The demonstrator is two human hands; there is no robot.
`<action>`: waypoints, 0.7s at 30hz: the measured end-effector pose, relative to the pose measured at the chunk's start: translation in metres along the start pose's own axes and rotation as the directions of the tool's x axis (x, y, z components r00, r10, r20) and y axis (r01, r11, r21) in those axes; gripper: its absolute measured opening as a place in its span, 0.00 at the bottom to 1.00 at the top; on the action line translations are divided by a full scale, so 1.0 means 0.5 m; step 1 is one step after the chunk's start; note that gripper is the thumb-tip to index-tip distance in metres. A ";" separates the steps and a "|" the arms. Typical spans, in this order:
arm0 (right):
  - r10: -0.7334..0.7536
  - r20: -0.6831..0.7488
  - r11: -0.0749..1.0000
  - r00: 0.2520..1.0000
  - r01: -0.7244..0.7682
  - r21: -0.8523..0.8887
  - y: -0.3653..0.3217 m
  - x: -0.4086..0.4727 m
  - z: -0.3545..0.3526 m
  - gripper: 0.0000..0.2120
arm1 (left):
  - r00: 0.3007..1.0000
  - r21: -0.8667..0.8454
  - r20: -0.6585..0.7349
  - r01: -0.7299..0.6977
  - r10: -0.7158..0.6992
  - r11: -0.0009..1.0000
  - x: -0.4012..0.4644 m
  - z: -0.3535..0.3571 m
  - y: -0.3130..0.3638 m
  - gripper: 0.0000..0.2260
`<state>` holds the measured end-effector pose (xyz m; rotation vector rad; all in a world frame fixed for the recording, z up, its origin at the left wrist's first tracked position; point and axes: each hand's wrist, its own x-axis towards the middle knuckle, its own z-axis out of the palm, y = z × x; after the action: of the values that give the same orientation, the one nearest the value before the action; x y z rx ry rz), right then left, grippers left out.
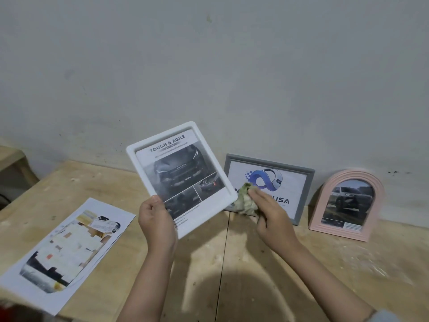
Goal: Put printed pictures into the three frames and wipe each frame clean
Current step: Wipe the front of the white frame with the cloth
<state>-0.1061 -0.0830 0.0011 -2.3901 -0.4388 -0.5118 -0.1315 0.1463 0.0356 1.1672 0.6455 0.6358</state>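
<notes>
A: What's nearest?

B: A cut printout [67, 247] lying flat on the wooden counter [267, 263], well left of the left hand [156, 220].

A: And the left fingers [148, 205]?

B: Curled round the lower left corner of the white frame [183, 177], thumb on the front. It's held off the counter, tilted, with a car print headed "TOUGH & AGILE" inside.

A: The right hand [270, 216]?

B: Its fingers [257, 194] are bent over a crumpled greenish cloth [246, 201], pressing it at the frame's lower right edge.

A: Behind them?

B: Just beyond the right fingers a grey frame [269, 184] leans on the wall [209, 66] with a blue logo print, partly hidden by hand and cloth. Further right stands a pink arched frame [350, 203] showing a vehicle photo.
</notes>
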 end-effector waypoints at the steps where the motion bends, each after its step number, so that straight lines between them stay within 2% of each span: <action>1: 0.023 -0.082 0.999 0.996 -0.021 0.024 -0.006 0.006 0.002 0.32 | 1.000 -0.007 0.018 -0.020 0.020 1.000 -0.006 0.004 0.002 0.11; 4: 0.080 -0.185 0.994 0.980 -0.065 0.088 -0.034 0.017 0.019 0.33 | 0.997 0.014 0.073 -0.031 0.030 0.999 -0.019 0.014 -0.003 0.12; 9: 0.163 -0.036 0.979 0.986 -0.158 0.126 -0.062 0.012 0.066 0.35 | 0.995 -0.020 0.085 0.061 -0.059 0.998 -0.021 0.028 -0.025 0.09; 15: 0.193 -0.034 0.972 0.981 -0.187 0.142 -0.093 -0.007 0.089 0.36 | 0.999 -0.019 -0.021 0.035 -0.036 0.999 -0.037 0.042 -0.021 0.08; 19: 0.116 0.031 0.980 0.993 -0.119 0.162 -0.124 -0.033 0.096 0.35 | 0.998 0.028 -0.049 0.031 -0.030 0.999 -0.031 0.046 -0.028 0.07; 21: 0.076 0.057 0.978 0.995 -0.086 0.193 -0.143 -0.047 0.097 0.34 | 0.999 0.024 -0.051 0.015 -0.013 1.000 -0.023 0.044 -0.036 0.10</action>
<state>-0.1451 -0.0028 -0.0072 -2.2251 -0.3929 -0.3565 -0.1204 0.1194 0.0254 1.1713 0.7053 0.6488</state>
